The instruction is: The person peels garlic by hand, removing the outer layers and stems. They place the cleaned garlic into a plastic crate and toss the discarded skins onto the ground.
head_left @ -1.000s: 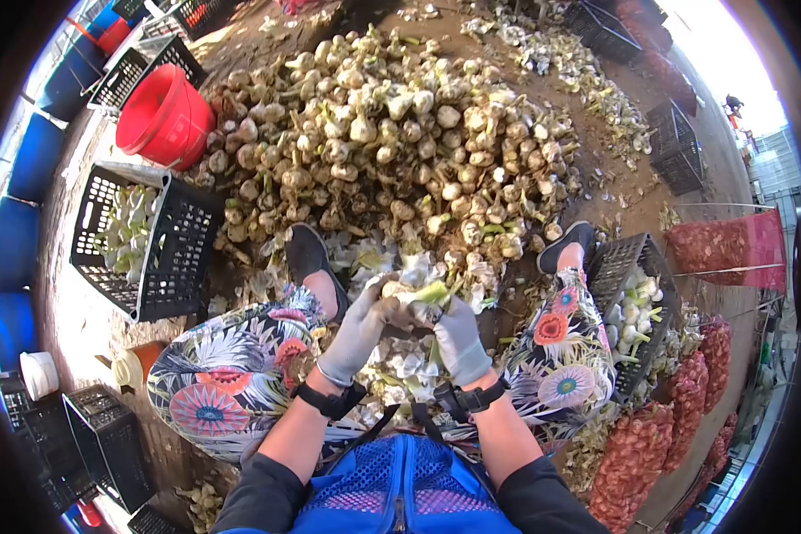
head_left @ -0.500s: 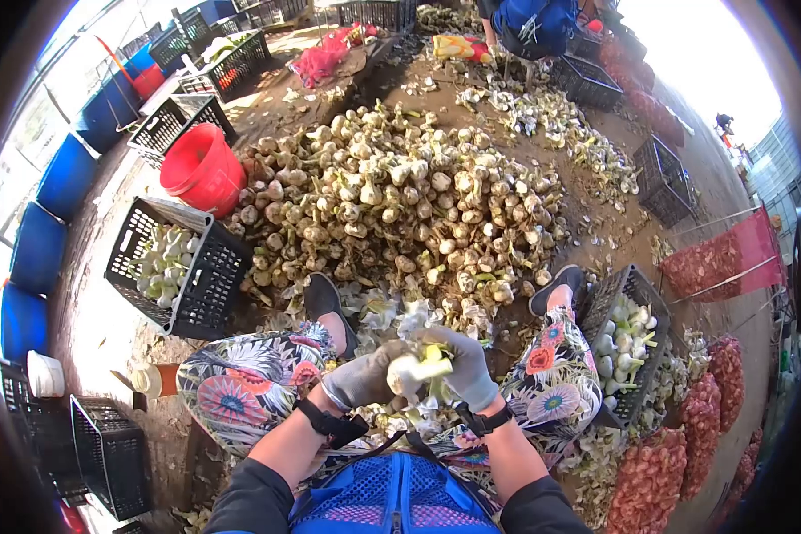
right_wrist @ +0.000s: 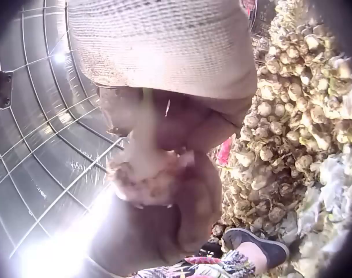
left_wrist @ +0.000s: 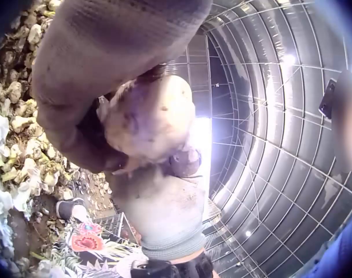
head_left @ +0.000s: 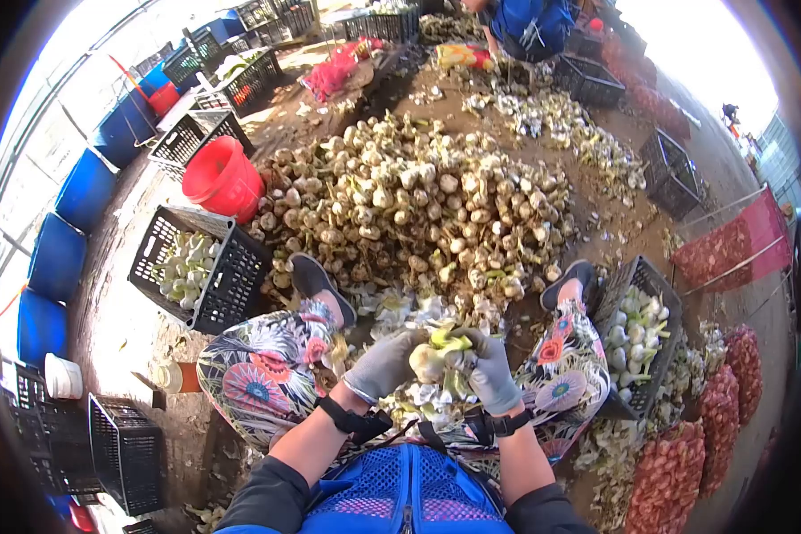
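Both gloved hands meet over the lap in the head view. The left hand (head_left: 385, 363) holds a garlic bulb (head_left: 428, 362) by its left side, and the right hand (head_left: 492, 372) pinches the green stem and leaves (head_left: 452, 342). In the left wrist view the pale bulb (left_wrist: 150, 116) lies within the curled left fingers (left_wrist: 66, 110), with the right hand (left_wrist: 164, 202) against it. The right wrist view shows the right hand (right_wrist: 164, 52) bent over the stem, the bulb (right_wrist: 144, 182) partly hidden between the hands.
A large garlic heap (head_left: 418, 196) lies beyond the feet. Black crates of garlic stand left (head_left: 231, 276) and right (head_left: 663, 287). A red bucket (head_left: 225, 181) is at the left, filled net bags (head_left: 667, 481) at the right, and peeled skins (head_left: 400, 311) between the feet.
The bulb has turned so its round side faces up, with the stem toward the right hand. The head view has tilted up, showing more of the background.
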